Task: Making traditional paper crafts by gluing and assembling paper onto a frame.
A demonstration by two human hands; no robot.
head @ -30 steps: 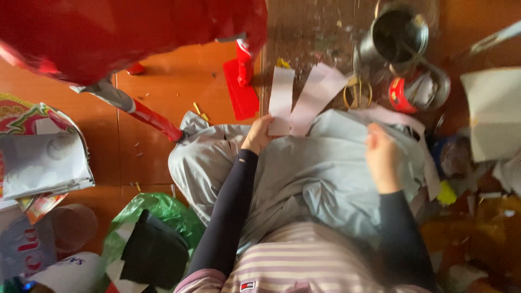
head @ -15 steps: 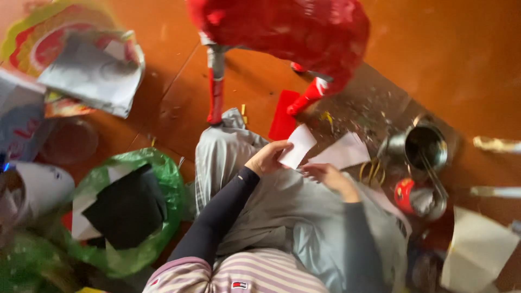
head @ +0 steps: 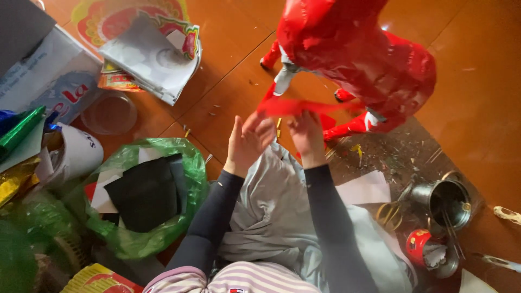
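Two hands [head: 247, 144], one red figure [head: 353, 49], one green bag [head: 146, 201] (black sheets inside), one metal cup [head: 448, 201].
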